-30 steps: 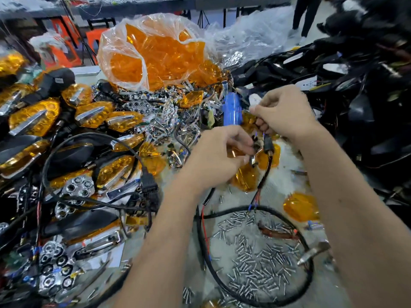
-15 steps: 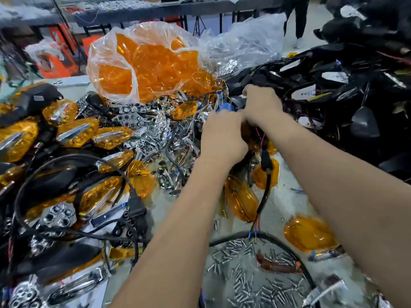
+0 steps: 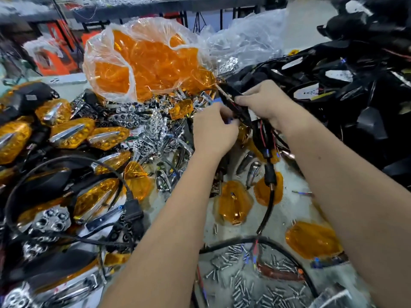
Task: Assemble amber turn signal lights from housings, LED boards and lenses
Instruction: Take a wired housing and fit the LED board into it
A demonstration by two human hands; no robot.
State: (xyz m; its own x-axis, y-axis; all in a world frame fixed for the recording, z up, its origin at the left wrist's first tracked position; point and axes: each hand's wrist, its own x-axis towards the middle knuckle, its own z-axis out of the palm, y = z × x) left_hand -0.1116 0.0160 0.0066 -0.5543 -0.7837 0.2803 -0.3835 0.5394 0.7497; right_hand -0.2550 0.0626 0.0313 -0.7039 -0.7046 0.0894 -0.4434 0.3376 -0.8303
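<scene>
two big heaps frame the work: a clear bag of amber lenses (image 3: pixel 146 61) at the back, and a pile of black housings (image 3: pixel 355 90) with wiring off to the right. finished turn signals (image 3: pixel 71 132) lie stacked along the left, loose lenses (image 3: pixel 233 203) and a scatter of screws (image 3: pixel 244 287) sit on the bench nearer the person.

between the heaps both hands meet on one black housing (image 3: pixel 231 96). its long axis runs on a slant, upper left to lower right, with the black lead (image 3: pixel 268 174) and red wires hanging down from its lower end toward the screws. the housing lies above and just right of the left hand (image 3: pixel 213 132), and at the fingertips of the right hand (image 3: pixel 264 103), so the right is the nearer and seems to carry it.

right fingers are curled round the housing's upper part. left fingers are curled in against its lower edge, probably pinching something small, but what they hold is hidden. i'd judge a board or wire is being seated.
</scene>
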